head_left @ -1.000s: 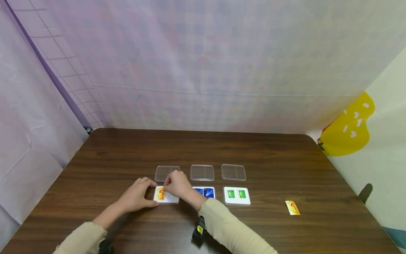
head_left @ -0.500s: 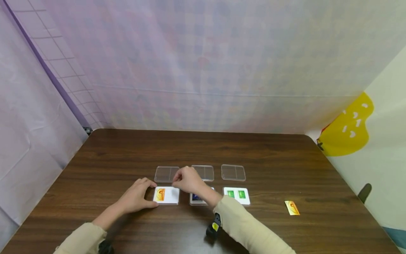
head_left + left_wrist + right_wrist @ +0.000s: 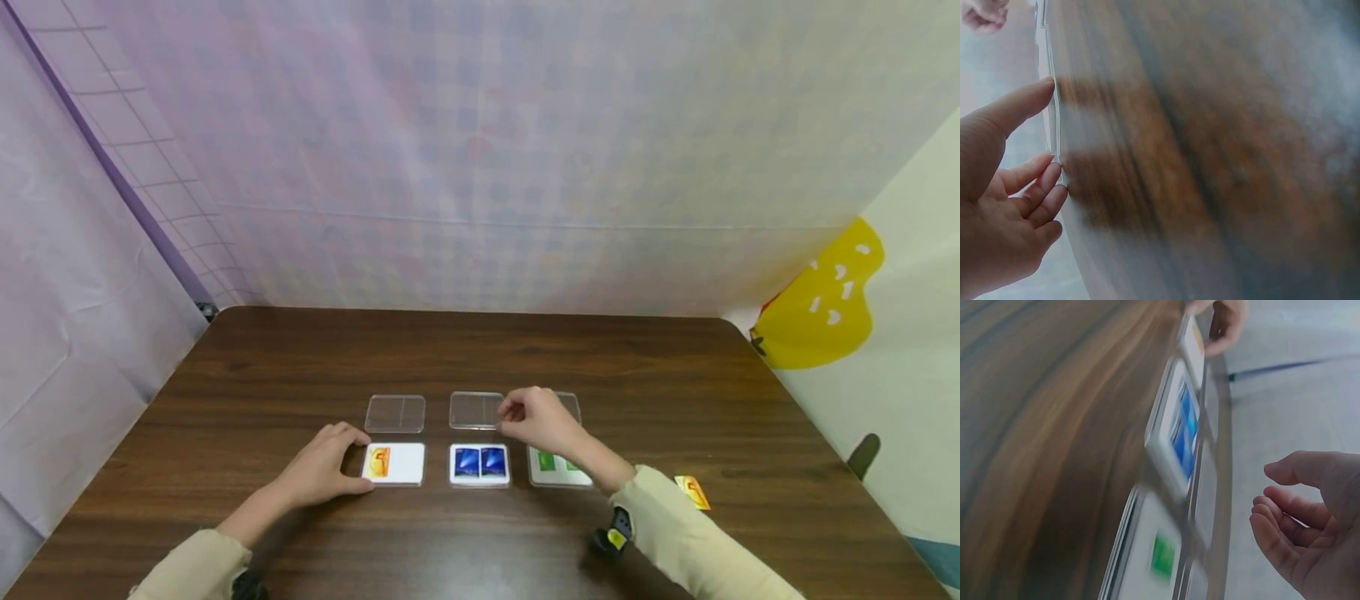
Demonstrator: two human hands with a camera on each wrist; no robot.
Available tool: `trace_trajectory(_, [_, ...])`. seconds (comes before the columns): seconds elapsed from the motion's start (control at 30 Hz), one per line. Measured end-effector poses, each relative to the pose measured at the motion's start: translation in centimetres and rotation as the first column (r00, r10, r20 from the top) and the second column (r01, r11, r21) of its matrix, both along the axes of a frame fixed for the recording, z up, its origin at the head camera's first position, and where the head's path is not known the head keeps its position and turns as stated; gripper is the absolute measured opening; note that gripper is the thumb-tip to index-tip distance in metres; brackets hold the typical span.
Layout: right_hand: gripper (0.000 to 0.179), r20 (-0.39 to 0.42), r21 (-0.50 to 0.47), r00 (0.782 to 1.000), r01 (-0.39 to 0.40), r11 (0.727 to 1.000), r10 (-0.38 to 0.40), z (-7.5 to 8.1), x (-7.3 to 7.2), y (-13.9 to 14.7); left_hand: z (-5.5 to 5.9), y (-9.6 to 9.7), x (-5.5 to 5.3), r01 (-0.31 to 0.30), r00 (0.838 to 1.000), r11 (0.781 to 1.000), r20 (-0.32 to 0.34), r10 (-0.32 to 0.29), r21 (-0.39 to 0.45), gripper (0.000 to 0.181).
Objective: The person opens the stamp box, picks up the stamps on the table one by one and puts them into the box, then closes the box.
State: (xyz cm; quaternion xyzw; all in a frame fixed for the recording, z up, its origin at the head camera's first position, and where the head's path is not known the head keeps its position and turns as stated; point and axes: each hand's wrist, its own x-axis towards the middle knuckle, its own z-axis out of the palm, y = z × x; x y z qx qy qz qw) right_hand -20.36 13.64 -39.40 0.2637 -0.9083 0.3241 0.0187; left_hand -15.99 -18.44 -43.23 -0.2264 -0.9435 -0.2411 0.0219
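Observation:
My left hand (image 3: 322, 468) holds a flat white case (image 3: 407, 463) by its left corners, thumb near and fingers far. An orange picture card (image 3: 379, 462) lies in the case's left half; the right half is plain white. My right hand (image 3: 542, 421) hovers over the table, fingers loosely bent and nothing between them in the right wrist view. Beneath that arm is a case (image 3: 557, 481) with green cards, partly covered. Between the hands sits a case (image 3: 480, 482) with two blue cards (image 3: 467, 462). Far to the right lies a loose orange card (image 3: 693, 492), partly behind the sleeve.
Clear plastic lids lie in a row behind the cases: a left lid (image 3: 395, 414), a middle lid (image 3: 475, 411) and a right lid (image 3: 570, 405) partly hidden by my right hand. The brown wooden table (image 3: 337, 350) ends at a curtain (image 3: 480, 208).
My right hand has left the right half of the left case and moved rightward past the blue-card case, which is now uncovered. The left hand has stayed at the left case.

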Motion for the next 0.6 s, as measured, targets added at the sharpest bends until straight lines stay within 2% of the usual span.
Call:
trace_trajectory(0.17, [0.009,0.034,0.04,0.997,0.068,0.997,-0.07,0.0,0.6,4.4,0.1,0.0,0.1,-0.003,1.0,1.0,0.003,0.004,-0.002,0.053])
trace_trajectory(0.43, [0.01,0.069,0.044,0.983,0.17,0.984,-0.173,0.3,2.1,10.4,0.0,0.1,0.0,-0.002,1.0,1.0,0.005,0.002,0.0,0.053])
trace_trajectory(0.6, [0.016,0.099,0.074,0.967,0.23,0.97,-0.237,-0.2,2.9,14.0,0.1,0.1,0.0,0.001,1.0,1.0,0.011,-0.001,0.001,0.053])
